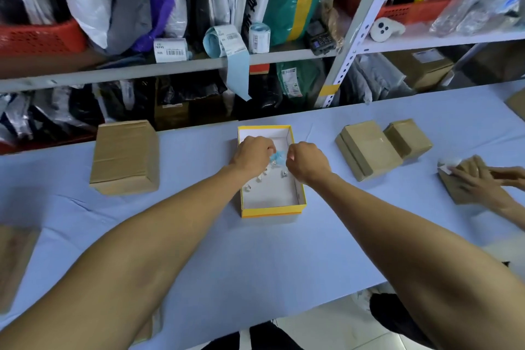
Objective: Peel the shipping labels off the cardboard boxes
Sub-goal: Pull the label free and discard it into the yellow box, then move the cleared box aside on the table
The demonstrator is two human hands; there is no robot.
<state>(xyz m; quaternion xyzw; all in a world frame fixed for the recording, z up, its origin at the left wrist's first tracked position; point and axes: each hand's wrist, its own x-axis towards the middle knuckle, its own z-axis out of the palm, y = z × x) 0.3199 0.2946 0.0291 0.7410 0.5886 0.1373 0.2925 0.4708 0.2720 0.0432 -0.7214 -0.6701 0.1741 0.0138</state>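
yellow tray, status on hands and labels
Left hand and right hand over yellow tray, both pinching a blue scrap. Crumpled bits in tray. Nothing in the way.

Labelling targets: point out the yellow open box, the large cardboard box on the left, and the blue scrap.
yellow open box [272, 211]: head view, front wall.
large cardboard box [125, 150]: head view, top face.
blue scrap [277, 157]: head view, centre.

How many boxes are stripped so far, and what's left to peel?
No label shows on the big box at left or the two boxes at right, though only their visible faces can be judged. In hand: both hands, left and right, pinch a blue scrap over the yellow tray, which holds white scraps. Left: another person's box has a label half off.
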